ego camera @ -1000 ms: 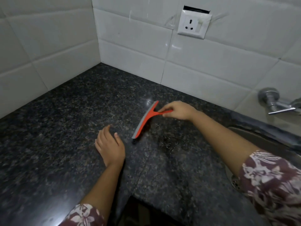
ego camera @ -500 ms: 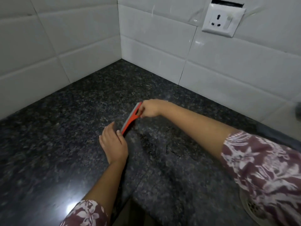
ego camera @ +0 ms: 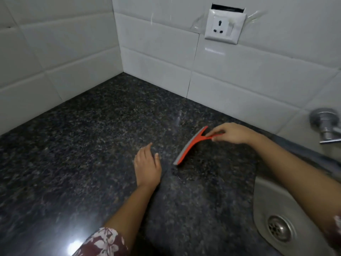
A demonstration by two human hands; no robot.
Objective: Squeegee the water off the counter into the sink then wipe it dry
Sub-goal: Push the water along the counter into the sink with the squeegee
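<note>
A small orange squeegee (ego camera: pixel 191 145) with a grey rubber blade rests edge-down on the dark speckled granite counter (ego camera: pixel 88 145). My right hand (ego camera: pixel 230 133) grips its short handle from the right side. My left hand (ego camera: pixel 147 167) lies flat on the counter a little to the left of the blade, fingers apart, holding nothing. A thin wet streak and some darker damp patches show just below the blade's lower end. The steel sink (ego camera: pixel 267 206) with its round drain (ego camera: pixel 279 228) sits at the lower right, partly covered by my right forearm.
White tiled walls meet in a corner at the back left. A wall socket (ego camera: pixel 224 27) hangs above the counter. A chrome tap (ego camera: pixel 326 126) sticks out of the wall at the right edge, above the sink.
The squeegee and my right hand have moved to the right, away from my left hand and towards the sink. My left hand stays flat on the counter. The sink is back in view.
</note>
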